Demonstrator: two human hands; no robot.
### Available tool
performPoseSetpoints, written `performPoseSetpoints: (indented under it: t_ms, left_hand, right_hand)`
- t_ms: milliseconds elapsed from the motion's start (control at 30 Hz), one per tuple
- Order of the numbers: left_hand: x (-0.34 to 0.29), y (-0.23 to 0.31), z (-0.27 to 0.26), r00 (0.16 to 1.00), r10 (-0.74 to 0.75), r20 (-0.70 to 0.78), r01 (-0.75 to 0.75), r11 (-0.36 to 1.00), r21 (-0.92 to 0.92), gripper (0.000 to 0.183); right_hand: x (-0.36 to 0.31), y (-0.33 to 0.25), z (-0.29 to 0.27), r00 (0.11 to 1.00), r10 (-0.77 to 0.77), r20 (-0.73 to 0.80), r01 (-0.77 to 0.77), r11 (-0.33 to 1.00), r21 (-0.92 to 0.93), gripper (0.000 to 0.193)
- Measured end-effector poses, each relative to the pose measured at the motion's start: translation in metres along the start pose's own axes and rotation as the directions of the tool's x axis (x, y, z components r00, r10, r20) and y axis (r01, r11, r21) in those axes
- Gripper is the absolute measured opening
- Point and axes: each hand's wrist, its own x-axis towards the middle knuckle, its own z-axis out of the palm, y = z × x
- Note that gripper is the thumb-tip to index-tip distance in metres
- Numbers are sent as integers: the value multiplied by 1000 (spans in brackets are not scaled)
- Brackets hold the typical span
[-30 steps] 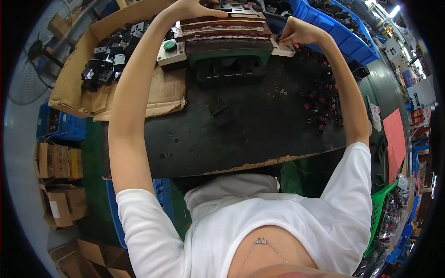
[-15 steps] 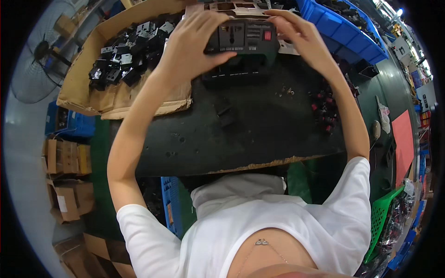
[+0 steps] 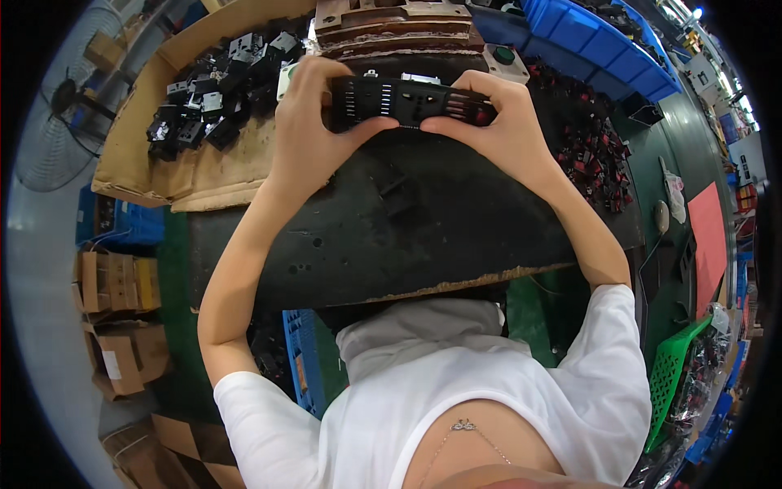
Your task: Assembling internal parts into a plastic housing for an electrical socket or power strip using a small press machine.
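Observation:
A black plastic panel (image 3: 399, 102) with slots and socket-like openings is held between my two hands above the far part of the dark table (image 3: 456, 236). My left hand (image 3: 308, 130) grips its left end, with the thumb along the near edge. The right end is gripped by my right hand (image 3: 509, 122), the fingers behind it and the thumb in front. Both thumb tips nearly meet at the middle. Lying on the table below the panel is a small black part (image 3: 397, 194).
Behind the panel stands a layered metal fixture (image 3: 395, 34), with a green button (image 3: 504, 55) beside it. To the left a cardboard box (image 3: 130, 167) holds several black parts. A pile of black-and-red switches (image 3: 590, 155) lies to the right, near a blue bin (image 3: 570, 37).
The panel has come away from the fixture, toward me, and has tilted so its face shows at a different angle. Both hands have closed in on its ends, and the fixture is more exposed.

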Motion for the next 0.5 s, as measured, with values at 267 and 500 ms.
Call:
performPoseSetpoints:
  t_ms: [267, 500]
  left_hand:
    - [-4, 24, 8, 775, -558, 297, 613, 550, -567, 43]
    - [-6, 26, 12, 812, -543, 213, 560, 624, -544, 43]
  right_hand:
    - [-4, 0, 6, 996, 83, 25, -86, 967, 240, 24]
    - [-4, -2, 5, 996, 90, 0, -89, 985, 151, 24]
